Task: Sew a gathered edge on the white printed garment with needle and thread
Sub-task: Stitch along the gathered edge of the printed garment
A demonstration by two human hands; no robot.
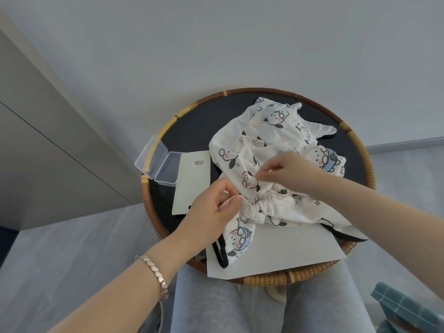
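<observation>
**Left hand (213,207) and right hand (288,174) both pinching the garment (271,145)**

Left hand comes in from the lower left with a metal bracelet (153,275) on its wrist. Its fingers are curled, and thumb and forefinger pinch the bunched cloth at the gathered edge (254,207), which lies just to the right of the fingertips. A pale loop of thread (234,197) shows at those fingertips, touching the puckered cloth.

The right hand reaches in from the right, above the gathered edge and a little beyond it. Its thumb and forefinger are closed in a fine pinch right at the cloth, the other fingers curled behind. Whether a needle sits in that pinch is too small to tell.

The garment, white with cartoon dog faces, is heaped on the right half of a round dark table (187,131) with a woven rattan rim. Most of it spreads away from the hands toward the far rim. One printed flap hangs toward the person, below the left hand's fingers, and overlaps a white sheet of paper (288,255).

A black strap-like piece (219,257) lies beside that flap, on the paper's left edge. Left of the garment lie a pale card (189,188) with a barcode label and an open clear plastic box (158,162), which overhangs the table's rim. Grey trousers (204,306) fill the bottom of the view, and a teal object (408,308) sits at the lower right.
</observation>
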